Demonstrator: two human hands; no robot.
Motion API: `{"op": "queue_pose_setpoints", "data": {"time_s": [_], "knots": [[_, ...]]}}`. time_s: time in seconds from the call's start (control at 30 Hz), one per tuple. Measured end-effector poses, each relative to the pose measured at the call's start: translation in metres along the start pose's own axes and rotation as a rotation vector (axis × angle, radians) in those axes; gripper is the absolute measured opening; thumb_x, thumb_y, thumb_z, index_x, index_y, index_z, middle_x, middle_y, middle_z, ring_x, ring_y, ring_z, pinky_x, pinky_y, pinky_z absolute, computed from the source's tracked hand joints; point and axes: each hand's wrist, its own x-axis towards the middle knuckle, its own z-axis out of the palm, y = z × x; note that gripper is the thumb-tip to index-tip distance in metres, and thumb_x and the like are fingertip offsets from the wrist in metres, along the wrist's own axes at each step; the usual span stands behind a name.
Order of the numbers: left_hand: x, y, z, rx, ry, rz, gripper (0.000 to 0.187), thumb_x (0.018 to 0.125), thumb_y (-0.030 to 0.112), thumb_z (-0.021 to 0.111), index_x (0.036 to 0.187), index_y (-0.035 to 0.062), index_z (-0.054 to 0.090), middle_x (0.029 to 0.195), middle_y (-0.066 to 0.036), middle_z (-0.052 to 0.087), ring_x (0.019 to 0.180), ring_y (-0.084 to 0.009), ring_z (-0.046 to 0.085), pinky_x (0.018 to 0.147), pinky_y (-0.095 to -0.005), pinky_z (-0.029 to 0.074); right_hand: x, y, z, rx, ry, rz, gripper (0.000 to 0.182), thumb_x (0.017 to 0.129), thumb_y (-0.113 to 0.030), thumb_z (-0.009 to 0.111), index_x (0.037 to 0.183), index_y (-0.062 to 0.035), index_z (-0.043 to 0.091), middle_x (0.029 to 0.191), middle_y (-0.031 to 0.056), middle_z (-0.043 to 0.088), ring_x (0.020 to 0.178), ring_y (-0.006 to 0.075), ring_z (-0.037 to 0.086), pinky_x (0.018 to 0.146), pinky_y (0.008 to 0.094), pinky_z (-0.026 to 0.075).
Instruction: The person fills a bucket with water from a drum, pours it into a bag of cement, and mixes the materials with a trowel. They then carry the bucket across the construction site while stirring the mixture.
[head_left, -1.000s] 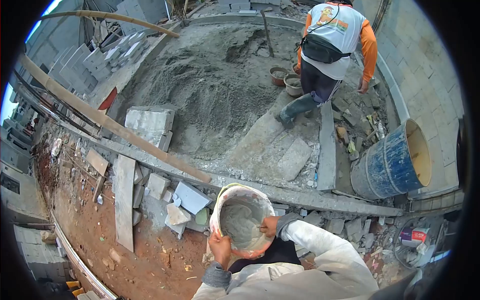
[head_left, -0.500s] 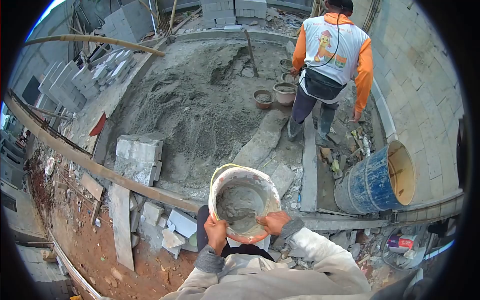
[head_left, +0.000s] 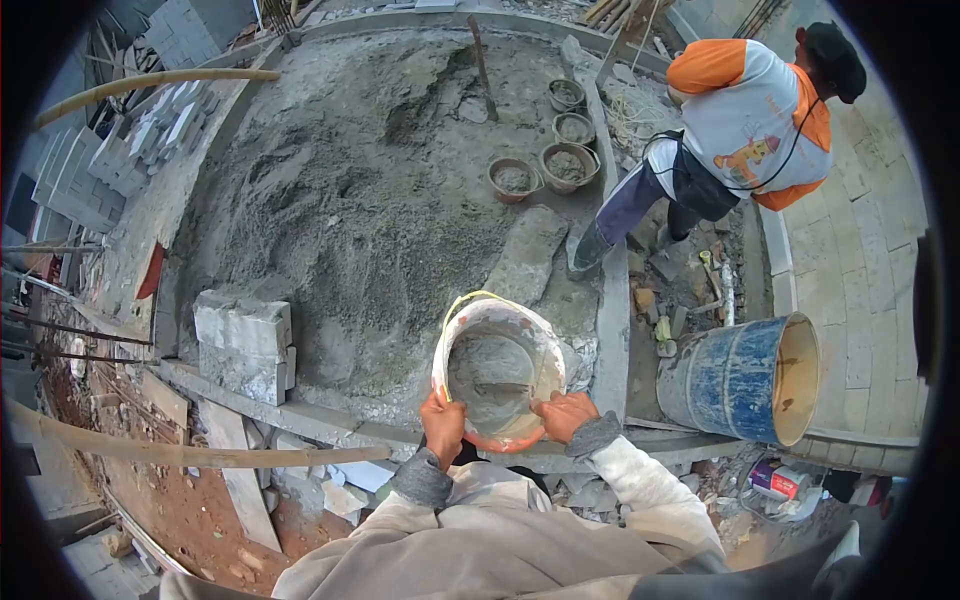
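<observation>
In front of my body I hold a worn bucket [head_left: 549,345], with a pale inner wall, a reddish-orange near rim and a yellow handle lying along its far side. Grey wet mortar [head_left: 495,408] shows inside it. My left hand [head_left: 444,425] is wrapped round the near-left rim, and my right hand [head_left: 566,415] grips the near-right rim. Beyond the bucket spreads a large bed of grey sandy mix [head_left: 350,215], with a flat slab [head_left: 530,250] lying between it and the right-hand kerb.
Several mortar-filled buckets [head_left: 515,180] stand at the bed's far right. A co-worker [head_left: 745,130] in an orange-and-white top is beside them. A blue drum [head_left: 735,380] leans at right. Stacked blocks [head_left: 240,335] and a bamboo pole [head_left: 200,455] lie left, and a long-handled tool [head_left: 482,70] stands farther back.
My view has shifted, and the bucket with both hands on it sits slightly farther right. The co-worker has turned to the right and leans over, away from the mortar buckets.
</observation>
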Motion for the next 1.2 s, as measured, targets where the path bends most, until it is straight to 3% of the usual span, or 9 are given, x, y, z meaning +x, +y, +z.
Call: {"op": "queue_pose_setpoints", "data": {"time_s": [0.13,0.33,0.57,0.67,0.77,0.9,1.03,1.13,1.2], "knots": [[0.057,0.076,0.032,-0.015,0.007,0.003,0.022,0.072,-0.008,0.054,0.091,0.0013,0.059,0.072,-0.001,0.056,0.06,-0.0101,0.052,0.053,-0.0271,0.043,0.082,0.035,-0.05,-0.092,-0.157,-0.136,0.032,0.081,-0.016,0.06,0.112,-0.0103,0.063,0.089,0.0208,0.067,0.076,0.0333,0.068,0.064,0.043,0.053],[0.128,0.162,0.065,-0.047,0.139,0.055,0.024,0.073,-0.008,0.054,0.095,-0.0004,0.06,0.074,-0.002,0.058,0.061,-0.0113,0.054,0.054,-0.0276,0.044,0.139,0.061,-0.207,-0.017,0.178,-0.179,0.042,0.082,-0.015,0.059,0.124,-0.0188,0.061,0.085,0.0177,0.065,0.068,0.0328,0.067,0.057,0.046,0.051],[0.241,0.211,0.112,-0.095,0.508,0.016,0.014,0.072,-0.004,0.055,0.085,-0.0007,0.059,0.071,-0.003,0.057,0.061,-0.0128,0.054,0.052,-0.0304,0.043,0.291,0.16,-0.206,-0.054,0.132,-0.307,0.041,0.083,-0.022,0.061,0.124,-0.0222,0.059,0.088,0.0171,0.065,0.072,0.0365,0.067,0.063,0.0488,0.053],[0.251,0.269,0.139,-0.253,0.572,-0.176,0.019,0.072,-0.001,0.056,0.09,-0.0013,0.062,0.077,-0.005,0.062,0.069,-0.0162,0.059,0.059,-0.0322,0.047,0.373,0.188,-0.214,-0.047,0.05,-0.425,0.04,0.082,-0.024,0.062,0.122,-0.0239,0.06,0.092,0.0197,0.066,0.076,0.0388,0.067,0.066,0.0525,0.052],[0.312,0.23,0.167,-0.191,0.885,-0.038,0.016,0.076,-0.002,0.059,0.091,-0.0004,0.063,0.074,-0.005,0.06,0.064,-0.0158,0.057,0.056,-0.0325,0.046,0.433,0.184,-0.275,-0.102,-0.084,-0.534,0.043,0.082,-0.028,0.062,0.124,-0.023,0.059,0.096,0.0203,0.066,0.081,0.0401,0.066,0.071,0.0527,0.052],[0.318,0.287,0.2,-0.506,1.086,-0.019,0.019,0.071,-0.003,0.058,0.089,-0.0016,0.064,0.074,-0.005,0.061,0.068,-0.0155,0.057,0.058,-0.0341,0.046,0.482,0.199,-0.353,-0.158,-0.04,-0.729,0.044,0.082,-0.029,0.06,0.125,-0.0242,0.058,0.092,0.0177,0.066,0.08,0.0389,0.067,0.069,0.0509,0.053],[0.302,0.344,0.228,-0.433,1.225,-0.079,0.022,0.071,-0.001,0.058,0.092,-0.0001,0.065,0.074,-0.007,0.062,0.07,-0.0187,0.059,0.065,-0.0355,0.047,0.521,0.195,-0.404,-0.333,-0.038,-0.824,0.036,0.081,-0.025,0.06,0.117,-0.0272,0.062,0.083,0.0164,0.064,0.076,0.0367,0.067,0.064,0.0503,0.052],[0.325,0.34,0.238,-0.267,1.267,0.063,0.026,0.071,0.0,0.058,0.096,0.0015,0.066,0.079,-0.008,0.063,0.075,-0.0203,0.061,0.07,-0.0345,0.048,0.557,0.168,-0.437,-0.419,-0.052,-0.916,0.031,0.081,-0.024,0.06,0.112,-0.0264,0.065,0.084,0.0151,0.064,0.078,0.0339,0.068,0.066,0.0474,0.052],[0.336,0.339,0.244,-0.142,1.182,0.024,0.033,0.071,-0.001,0.059,0.103,0.0022,0.067,0.087,-0.007,0.066,0.079,-0.0156,0.061,0.073,-0.0305,0.048,0.592,0.156,-0.441,-0.542,0.186,-1.133,0.023,0.083,-0.022,0.058,0.104,-0.0174,0.065,0.081,0.0092,0.06,0.077,0.0264,0.064,0.065,0.0398,0.047]]}}
